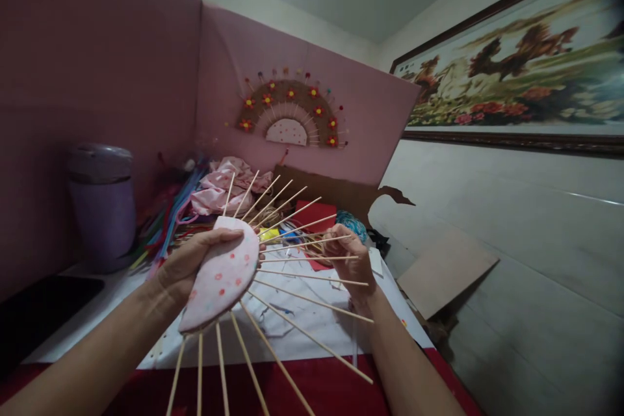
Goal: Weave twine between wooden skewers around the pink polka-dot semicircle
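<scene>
My left hand point(202, 260) grips a half-round piece covered in white cloth with small red flowers point(229, 279), thumb on its face and fingertips showing past the curved edge. Thin wooden sticks point(312, 304) fan out from that curved edge like rays. At the right, my right hand point(347, 260) has its fingers curled together around the outer part of the sticks. It seems to pinch one of them, though what lies between the fingertips is hard to make out. The fan is held tilted above the white table surface point(190, 338).
A decorated half-round fan point(291, 114) hangs on the pink board behind. Pink cloth point(229, 185), coloured strips point(170, 227), red paper point(316, 214) and blue yarn point(351, 224) lie at the back. A lidded purple bin point(103, 208) stands left; a flat board point(448, 270) leans right.
</scene>
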The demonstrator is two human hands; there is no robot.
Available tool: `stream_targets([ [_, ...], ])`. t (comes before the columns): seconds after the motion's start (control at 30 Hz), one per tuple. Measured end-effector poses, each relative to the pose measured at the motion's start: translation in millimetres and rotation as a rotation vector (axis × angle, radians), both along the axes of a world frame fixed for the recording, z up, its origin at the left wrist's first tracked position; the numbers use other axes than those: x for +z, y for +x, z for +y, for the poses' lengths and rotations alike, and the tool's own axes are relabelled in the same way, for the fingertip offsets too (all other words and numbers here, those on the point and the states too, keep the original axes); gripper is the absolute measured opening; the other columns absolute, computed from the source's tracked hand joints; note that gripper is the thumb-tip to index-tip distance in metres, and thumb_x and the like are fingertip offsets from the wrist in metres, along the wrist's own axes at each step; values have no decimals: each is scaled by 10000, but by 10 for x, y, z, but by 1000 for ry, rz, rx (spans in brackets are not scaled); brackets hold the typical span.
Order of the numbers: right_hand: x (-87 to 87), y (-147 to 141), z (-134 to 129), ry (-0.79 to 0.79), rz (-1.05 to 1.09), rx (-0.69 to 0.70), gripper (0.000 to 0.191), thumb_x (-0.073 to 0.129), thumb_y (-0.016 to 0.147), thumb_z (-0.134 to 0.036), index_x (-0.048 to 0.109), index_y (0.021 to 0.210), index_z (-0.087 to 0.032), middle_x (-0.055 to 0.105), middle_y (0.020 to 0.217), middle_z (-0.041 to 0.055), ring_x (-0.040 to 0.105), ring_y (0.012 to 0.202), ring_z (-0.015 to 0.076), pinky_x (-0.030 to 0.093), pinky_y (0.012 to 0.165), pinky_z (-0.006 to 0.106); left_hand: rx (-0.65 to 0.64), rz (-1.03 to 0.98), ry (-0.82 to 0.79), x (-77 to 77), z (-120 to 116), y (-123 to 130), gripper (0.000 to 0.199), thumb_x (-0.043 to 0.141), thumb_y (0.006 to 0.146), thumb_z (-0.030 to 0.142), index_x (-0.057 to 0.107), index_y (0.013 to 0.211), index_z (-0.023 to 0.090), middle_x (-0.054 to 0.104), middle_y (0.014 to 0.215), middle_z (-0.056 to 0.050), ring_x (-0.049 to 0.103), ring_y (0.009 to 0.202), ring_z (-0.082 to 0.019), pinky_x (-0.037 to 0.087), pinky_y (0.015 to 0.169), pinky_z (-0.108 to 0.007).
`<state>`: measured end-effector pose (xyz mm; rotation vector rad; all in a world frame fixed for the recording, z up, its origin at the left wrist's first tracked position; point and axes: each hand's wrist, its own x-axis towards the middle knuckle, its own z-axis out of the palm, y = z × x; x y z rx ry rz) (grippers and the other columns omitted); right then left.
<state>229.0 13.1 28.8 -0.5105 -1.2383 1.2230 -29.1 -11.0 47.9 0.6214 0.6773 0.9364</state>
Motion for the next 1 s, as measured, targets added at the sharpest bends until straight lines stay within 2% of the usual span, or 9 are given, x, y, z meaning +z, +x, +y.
stream_targets([
  [0.13,33,92,8,17,50,-37,217,552,754,-290,430,607,-188,352,589,-38,335,500,83,289,448,209,-1,59,-9,31,25,-26,137,561,686,99,655,764,36,693,658,-162,659,568,-238,541,551,-297],
  [0.27,44,153,57,94,16,-98,308,540,770,-316,351,562,-189,268,554,-56,286,479,76,259,435,204,-9,119,-38,21,34,-15,130,567,684,105,651,737,21,686,623,-162,646,510,-227,532,492,-278],
  [0.4,-30,162,159,87,-263,-346,317,479,779,-434,349,602,-206,236,529,-77,219,425,68,220,399,201,-59,104,-6,-24,29,1,168,549,698,106,645,798,10,691,720,-192,661,609,-246,539,574,-305],
  [0.47,-105,117,212,72,-391,-420,320,463,772,-471,374,610,-209,257,492,-84,224,398,67,225,389,204,-87,66,36,-39,12,8,184,545,705,115,641,830,21,691,759,-194,663,645,-254,537,596,-319],
  [0.57,-227,-6,249,81,-531,-454,305,529,726,-449,445,581,-194,361,458,-65,314,404,79,260,411,216,-113,-2,81,-42,-33,25,194,533,722,146,642,839,38,693,772,-184,663,646,-255,536,578,-324],
  [0.67,-307,-152,207,130,-694,-506,265,591,683,-381,514,535,-175,454,485,-33,387,465,98,280,466,230,-112,-44,73,-37,-81,45,204,515,737,174,647,821,42,695,692,-160,658,588,-254,533,523,-326],
  [0.73,-323,-249,146,172,-794,-529,226,600,678,-327,539,524,-174,493,502,-21,414,497,109,287,506,239,-86,-63,60,-36,-107,61,209,507,741,172,651,804,34,691,643,-153,652,547,-241,530,512,-318],
  [0.93,-307,-543,-10,341,-1355,-627,161,518,735,-261,601,624,-180,629,647,55,530,603,176,328,564,273,-54,-109,40,-53,-167,128,170,527,705,145,663,720,43,691,614,-125,646,521,-214,521,502,-279],
  [1.0,-290,-619,-51,390,-1397,-612,167,484,758,-245,617,690,-170,648,718,85,560,676,211,368,612,302,-54,-93,10,-58,-187,151,179,530,695,143,666,686,26,686,594,-131,640,502,-209,519,497,-275],
])
